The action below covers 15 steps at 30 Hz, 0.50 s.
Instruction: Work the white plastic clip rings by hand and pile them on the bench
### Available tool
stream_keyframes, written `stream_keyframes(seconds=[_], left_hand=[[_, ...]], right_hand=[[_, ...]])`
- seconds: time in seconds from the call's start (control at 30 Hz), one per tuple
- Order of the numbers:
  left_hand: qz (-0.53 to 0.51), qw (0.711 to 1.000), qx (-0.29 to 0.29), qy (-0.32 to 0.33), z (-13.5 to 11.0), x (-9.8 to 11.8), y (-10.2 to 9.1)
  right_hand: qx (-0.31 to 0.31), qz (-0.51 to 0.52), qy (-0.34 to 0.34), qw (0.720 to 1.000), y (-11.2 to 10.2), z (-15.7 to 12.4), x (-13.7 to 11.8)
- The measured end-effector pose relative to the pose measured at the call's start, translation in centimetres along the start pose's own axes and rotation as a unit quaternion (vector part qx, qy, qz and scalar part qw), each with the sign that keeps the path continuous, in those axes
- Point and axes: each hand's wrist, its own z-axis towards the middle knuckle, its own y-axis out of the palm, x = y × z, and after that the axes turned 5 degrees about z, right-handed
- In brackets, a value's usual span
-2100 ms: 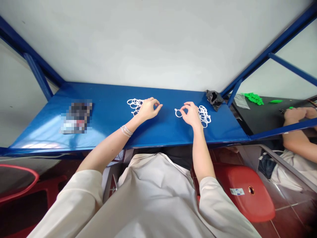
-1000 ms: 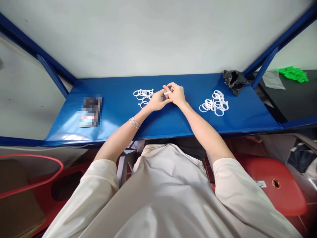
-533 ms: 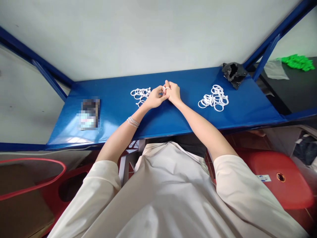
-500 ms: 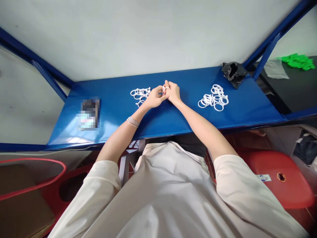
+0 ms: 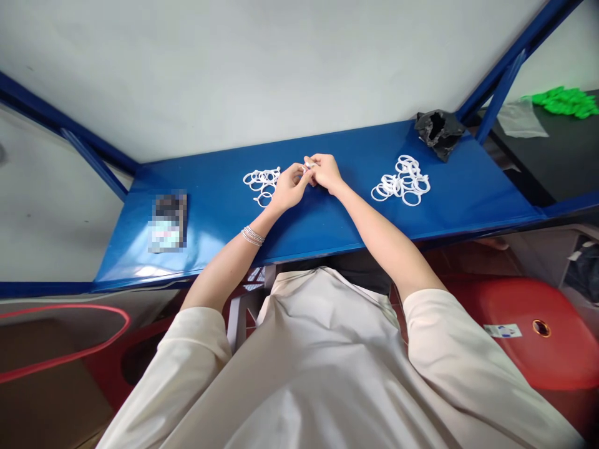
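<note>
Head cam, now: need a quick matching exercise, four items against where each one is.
Items:
1. Silver bangles
2. Crumpled black plastic bag
3. White ring pile
4. Green pieces

Places:
A. On the black surface at far right
B. On the left wrist
C. At the far edge of the blue tabletop, towards its right end
D. On the blue tabletop, right of the right hand

Pairs: 1-B, 2-C, 3-D, 4-A

Gap of blue bench [image 5: 346,218] between right hand [image 5: 326,173] and right ring pile [image 5: 401,182]: passable. Left hand [image 5: 290,188] just beside left ring pile [image 5: 261,186]. Black plastic bag [image 5: 438,133] beyond right pile; blurred packet [image 5: 167,222] farther left. Wall [image 5: 281,75] blocks far side.
</note>
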Motion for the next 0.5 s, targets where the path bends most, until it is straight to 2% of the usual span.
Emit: stream_keyframes(seconds=[0.1,0.3,0.5], left_hand=[[0.024,0.998,0.052,-0.023,0.2,-0.5,-0.1],[0.079,0.991,0.102,-0.03,0.4,-1.5,-0.6],[0.131,0.978,0.161,-0.018,0.8,-2.7,-1.8]], right_hand=[[-0.02,0.033,0.045,0.998,-0.2,-0.4,-1.0],[-0.064,0.032,0.0,0.997,-0.6,-1.2,-2.1],[-0.1,0.09,-0.007,0.991,-0.4,-1.0,-1.3]])
